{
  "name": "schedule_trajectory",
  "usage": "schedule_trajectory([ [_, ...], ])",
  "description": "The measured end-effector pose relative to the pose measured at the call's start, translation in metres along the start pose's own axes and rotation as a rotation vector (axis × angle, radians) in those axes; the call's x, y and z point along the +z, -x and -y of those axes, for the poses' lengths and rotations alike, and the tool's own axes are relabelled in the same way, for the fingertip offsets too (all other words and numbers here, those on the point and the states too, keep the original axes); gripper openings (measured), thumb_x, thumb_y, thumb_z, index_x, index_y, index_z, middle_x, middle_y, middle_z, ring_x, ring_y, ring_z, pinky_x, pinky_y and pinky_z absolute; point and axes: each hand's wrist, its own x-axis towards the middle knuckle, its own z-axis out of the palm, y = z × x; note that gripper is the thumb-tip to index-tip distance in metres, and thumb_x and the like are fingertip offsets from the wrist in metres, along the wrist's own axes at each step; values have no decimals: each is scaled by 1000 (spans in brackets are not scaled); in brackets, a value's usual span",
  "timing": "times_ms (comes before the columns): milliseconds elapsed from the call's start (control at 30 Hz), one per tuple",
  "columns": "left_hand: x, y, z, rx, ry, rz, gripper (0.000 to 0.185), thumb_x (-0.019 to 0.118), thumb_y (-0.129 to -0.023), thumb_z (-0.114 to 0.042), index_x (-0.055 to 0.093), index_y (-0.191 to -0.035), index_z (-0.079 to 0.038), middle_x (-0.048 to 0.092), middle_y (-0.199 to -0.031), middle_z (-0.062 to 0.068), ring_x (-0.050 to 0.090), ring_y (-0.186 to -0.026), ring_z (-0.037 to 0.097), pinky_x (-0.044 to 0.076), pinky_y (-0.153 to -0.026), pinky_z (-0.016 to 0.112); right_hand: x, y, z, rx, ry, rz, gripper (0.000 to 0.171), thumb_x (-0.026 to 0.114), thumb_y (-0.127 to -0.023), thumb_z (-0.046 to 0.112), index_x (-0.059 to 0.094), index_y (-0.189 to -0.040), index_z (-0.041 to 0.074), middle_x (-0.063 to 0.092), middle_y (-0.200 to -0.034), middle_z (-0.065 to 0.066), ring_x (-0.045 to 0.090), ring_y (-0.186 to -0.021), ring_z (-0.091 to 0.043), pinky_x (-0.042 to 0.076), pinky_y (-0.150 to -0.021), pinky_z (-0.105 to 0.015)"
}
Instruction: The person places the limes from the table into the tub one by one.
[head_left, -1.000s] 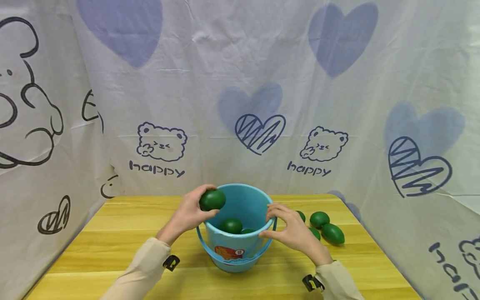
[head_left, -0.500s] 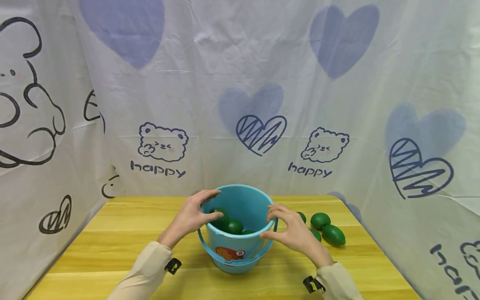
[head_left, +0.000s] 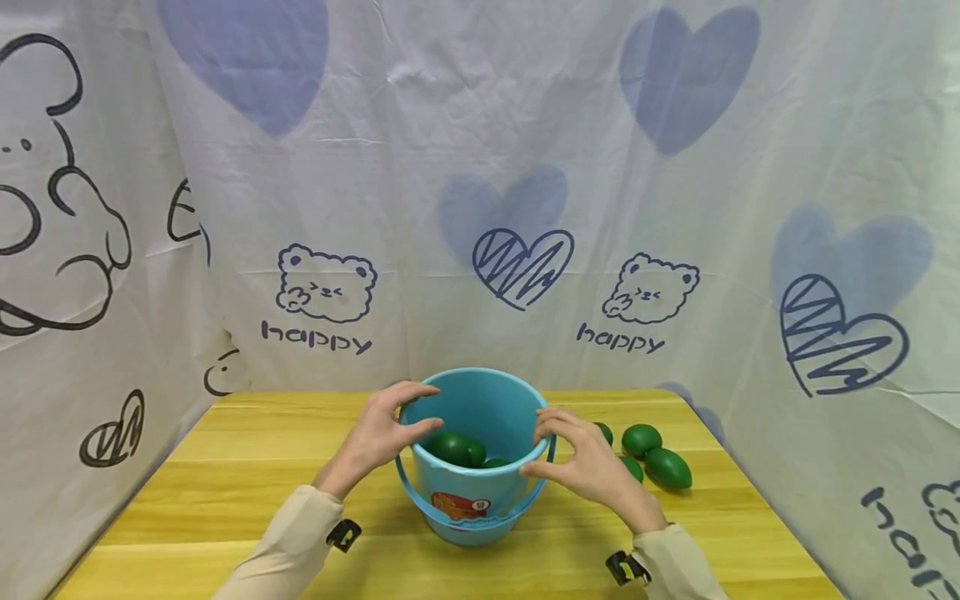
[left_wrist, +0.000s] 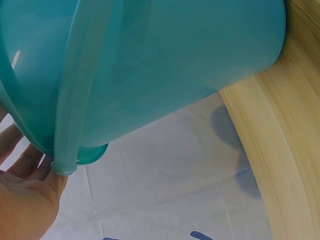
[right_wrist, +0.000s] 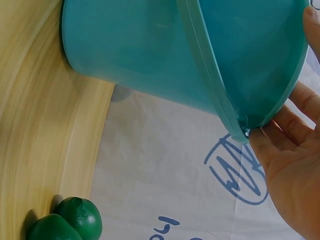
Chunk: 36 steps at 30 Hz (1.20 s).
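A light blue bucket (head_left: 472, 500) with its handle hanging down at the front stands upright on the table. My left hand (head_left: 381, 427) hovers at its left rim, thumb and fingers spread apart and holding nothing. In the left wrist view, that hand's fingers (left_wrist: 27, 162) are right by the rim and the handle joint. Across from it, my right hand (head_left: 581, 457) grips the right rim, fingertips hooked over the edge. Limes, dark green and glossy, lie inside; the foremost lime (head_left: 450, 448) is below my left thumb, and the bucket wall hides part of the pile.
Several more limes (head_left: 666, 468) lie on the wooden table (head_left: 262, 492) to the right of the bucket, partly behind my right hand. A white cloth (head_left: 420, 333) printed with hearts and bears hangs behind the table and along both sides.
My left hand held a lime over the left rim; it has let go, and the lime has dropped into the bucket. The right hand has stayed on the rim.
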Motion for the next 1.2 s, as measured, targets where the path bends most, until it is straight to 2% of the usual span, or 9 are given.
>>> schedule_trajectory([
  [367,-3,1,-4,68,2,-52,30,79,-84,-21,72,-112,-14,69,-117,4,65,-110,23,56,-92,45,0,0,-1,-25,12,-11,30,83,-74,44,65,-93,30,64,-123,4,55,-127,-25,49,-103,-50],
  [500,-4,2,-5,101,1,-70,27,78,-85,-23,73,-111,-14,70,-115,3,66,-108,24,57,-90,44,-2,2,-1,-50,17,-32,25,79,-80,39,70,-101,27,64,-127,-3,57,-125,-27,51,-100,-49],
  [633,-3,4,-7,142,-29,-80,30,79,-84,-25,73,-111,-14,70,-113,2,67,-105,22,58,-88,42,-4,4,-4,-69,51,-118,17,71,-90,29,72,-106,23,64,-128,-7,61,-119,-26,54,-94,-49],
  [733,-2,5,-8,198,-75,-85,34,83,-80,-25,73,-111,-14,71,-111,1,66,-104,19,59,-87,39,-5,6,-8,-66,91,-203,18,69,-93,23,72,-109,16,66,-124,-6,63,-114,-27,55,-91,-50],
  [867,-1,9,-9,263,-137,-88,40,86,-76,-27,73,-111,-13,70,-111,1,65,-104,17,58,-87,37,-7,8,-16,-37,133,-282,23,70,-92,21,72,-111,9,68,-121,-8,65,-112,-29,56,-90,-50],
  [1033,1,17,-7,307,-207,-118,43,86,-73,-35,74,-107,-12,70,-109,0,64,-102,16,58,-85,36,-9,12,-25,30,148,-341,24,73,-89,20,72,-110,9,69,-118,-11,65,-111,-30,55,-92,-50],
  [1200,3,26,-3,351,-299,-152,48,84,-71,-50,76,-101,-14,69,-105,-2,62,-100,14,58,-82,34,-13,17,-34,160,146,-375,23,70,-92,19,72,-111,8,69,-116,-14,65,-109,-34,55,-92,-51],
])
